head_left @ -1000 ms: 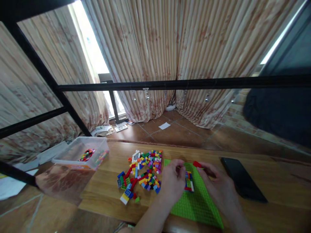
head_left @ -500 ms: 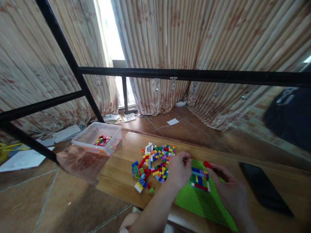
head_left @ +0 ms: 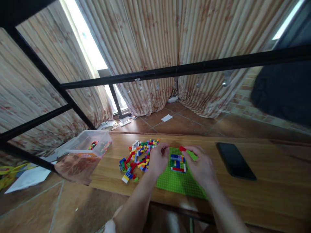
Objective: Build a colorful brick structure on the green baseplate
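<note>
Seen from the head camera, a person's bare forearms reach forward over a wooden table (head_left: 243,194), both hands held low above a green studded baseplate (head_left: 179,186). The right hand (head_left: 201,163), angled in from the right with its back turned up, grips a red toy brick (head_left: 182,149) between thumb and fingertips near the baseplate's far edge. The left hand (head_left: 158,161) hovers over the plate's left side, fingers curled in toward the thumb; whether it holds anything cannot be told. Between the two hands, a low, multicoloured brick assembly (head_left: 178,164), edged in red and white at the near side, sits on the baseplate. Loose toy bricks (head_left: 142,157) spread over the tabletop just beyond the left hand, to its left, while a black smartphone (head_left: 235,160) lies flat to the right of the right hand. A clear plastic bin (head_left: 91,142) with more bricks inside stands by the table's left end. Beyond, striped floral curtains (head_left: 145,38) hang behind a black metal rail (head_left: 157,73), and a white paper sheet (head_left: 167,118) lies on the brown tiled floor (head_left: 187,115).
</note>
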Motion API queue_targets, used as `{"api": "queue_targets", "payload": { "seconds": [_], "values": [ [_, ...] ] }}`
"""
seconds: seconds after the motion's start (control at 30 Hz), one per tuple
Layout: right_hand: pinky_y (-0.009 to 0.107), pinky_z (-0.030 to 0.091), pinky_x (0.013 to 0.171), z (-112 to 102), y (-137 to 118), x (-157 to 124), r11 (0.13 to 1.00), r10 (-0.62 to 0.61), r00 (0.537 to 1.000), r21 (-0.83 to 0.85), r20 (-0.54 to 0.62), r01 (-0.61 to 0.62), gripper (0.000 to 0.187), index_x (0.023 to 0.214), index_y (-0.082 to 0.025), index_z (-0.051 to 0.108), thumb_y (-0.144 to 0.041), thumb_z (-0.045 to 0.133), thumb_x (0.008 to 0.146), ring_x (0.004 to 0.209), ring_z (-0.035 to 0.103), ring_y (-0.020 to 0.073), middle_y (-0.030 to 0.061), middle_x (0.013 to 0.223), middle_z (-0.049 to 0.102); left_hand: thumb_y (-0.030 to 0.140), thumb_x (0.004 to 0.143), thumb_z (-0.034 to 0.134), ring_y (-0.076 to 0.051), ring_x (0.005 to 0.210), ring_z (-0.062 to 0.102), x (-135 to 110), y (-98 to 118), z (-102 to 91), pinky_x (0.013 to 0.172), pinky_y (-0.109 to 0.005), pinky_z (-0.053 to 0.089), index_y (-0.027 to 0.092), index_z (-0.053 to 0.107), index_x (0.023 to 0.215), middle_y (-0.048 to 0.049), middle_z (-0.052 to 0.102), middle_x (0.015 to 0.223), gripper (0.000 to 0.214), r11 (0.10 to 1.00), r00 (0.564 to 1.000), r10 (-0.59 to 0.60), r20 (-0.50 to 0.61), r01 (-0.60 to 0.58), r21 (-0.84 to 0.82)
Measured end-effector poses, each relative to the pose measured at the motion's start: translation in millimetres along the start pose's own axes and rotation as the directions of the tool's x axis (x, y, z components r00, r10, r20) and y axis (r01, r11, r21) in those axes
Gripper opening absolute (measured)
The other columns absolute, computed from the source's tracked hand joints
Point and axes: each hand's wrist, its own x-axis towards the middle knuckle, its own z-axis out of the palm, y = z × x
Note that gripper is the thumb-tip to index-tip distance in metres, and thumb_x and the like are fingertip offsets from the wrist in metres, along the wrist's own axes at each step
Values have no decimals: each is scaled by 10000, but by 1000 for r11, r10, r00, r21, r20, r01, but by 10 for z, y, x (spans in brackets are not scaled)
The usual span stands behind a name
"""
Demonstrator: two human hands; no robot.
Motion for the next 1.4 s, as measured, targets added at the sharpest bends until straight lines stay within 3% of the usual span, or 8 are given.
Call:
{"api": "queue_targets", "payload": {
  "seconds": [0.17,0.43,0.67,0.77,0.87,1.03,1.17,1.4],
  "values": [
    [397,475,821,1,-34,16,1000,10,1000,-24,-15,-10,226,920,-210,666,-364,515,852,900,622,242,84,930,686,280,851,502,-148,759,605,-17,-181,-137,697,-249,475,166,635,957,-35,676,829,205,996,999,-31,-23,29,-83],
    [379,481,810,-11,-22,-65,984,1,999,-180,-47,-9,231,941,-207,670,-379,534,867,897,632,228,75,954,688,286,740,624,-133,675,605,333,-400,-467,650,-236,478,153,679,844,-11,675,738,177,929,945,-157,-287,43,-366],
    [364,481,824,527,-345,-247,980,-84,983,-165,161,111,175,964,-216,666,-306,537,887,928,621,216,56,965,689,282,671,664,-126,669,620,360,-323,-800,651,-230,495,126,675,834,-19,672,729,226,821,872,-358,-334,124,-558],
    [339,488,801,737,-436,-334,979,-107,960,-140,260,147,153,951,-207,668,-254,538,886,896,632,204,48,931,695,318,677,649,-124,636,611,340,-414,-1094,622,-226,477,124,669,872,-24,675,743,276,871,852,-362,-378,164,-463],
    [332,494,775,851,-423,-350,984,-68,956,-139,287,112,156,944,-192,670,-241,536,881,863,640,203,51,899,699,356,706,598,-151,621,615,276,-627,-1513,574,-235,446,121,667,893,-45,682,747,308,929,875,-368,-316,328,-173],
    [339,495,765,957,-340,-305,989,-33,956,-125,291,72,184,961,-184,669,-248,521,872,846,648,209,61,892,703,412,749,545,-188,590,601,32,-872,-2025,523,-249,360,137,663,693,-64,656,604,304,718,835,-519,-185,543,435],
    [344,489,771,1042,-323,-284,985,-28,960,-157,280,74,199,963,-181,671,-250,511,868,844,652,215,70,913,704,419,746,563,-174,579,578,-150,-853,-2044,520,-244,334,144,664,673,-57,653,595,302,649,791,-610,-48,533,543],
    [352,486,769,1146,-245,-262,975,11,955,-215,296,55,220,979,-151,675,-258,524,860,826,645,227,82,897,700,194,634,633,-162,666,592,-366,-881,-1889,565,-226,363,136,666,790,-30,667,711,169,682,804,-593,-54,537,497]
  ]
}}
